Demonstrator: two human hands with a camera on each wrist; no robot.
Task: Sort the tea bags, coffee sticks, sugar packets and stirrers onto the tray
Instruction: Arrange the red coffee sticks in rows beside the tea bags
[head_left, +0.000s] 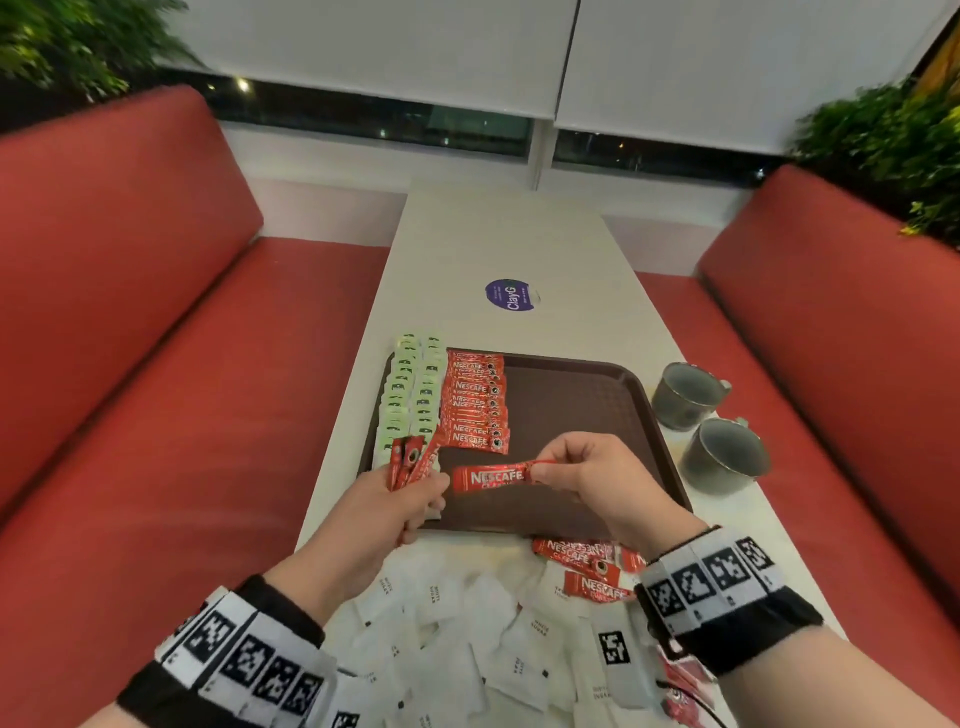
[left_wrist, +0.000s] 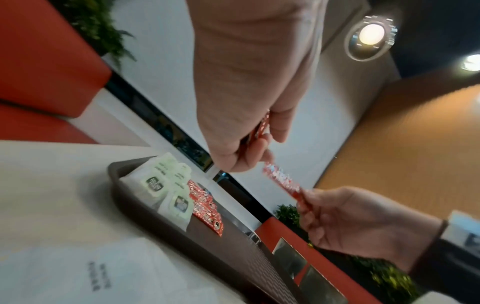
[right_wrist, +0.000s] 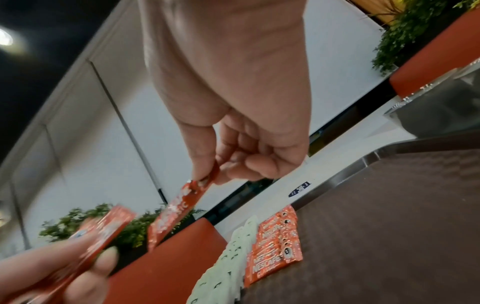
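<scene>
A brown tray (head_left: 582, 395) lies on the white table. Two columns of pale green tea bags (head_left: 410, 389) fill its left side, with a column of red coffee sticks (head_left: 475, 400) beside them. My left hand (head_left: 400, 499) grips a small bundle of red coffee sticks (head_left: 408, 460) over the tray's near left corner. My right hand (head_left: 576, 473) pinches one end of a single coffee stick (head_left: 491, 477) held level above the tray; the same stick (right_wrist: 179, 211) hangs from my fingers in the right wrist view. White sugar packets (head_left: 457, 623) are heaped on the table below my wrists.
Several loose coffee sticks (head_left: 582, 558) lie on the sugar heap near the tray's front edge. Two grey mugs (head_left: 685, 395) (head_left: 724, 457) stand right of the tray. A purple round sticker (head_left: 510, 295) marks the table beyond. Red benches flank the table.
</scene>
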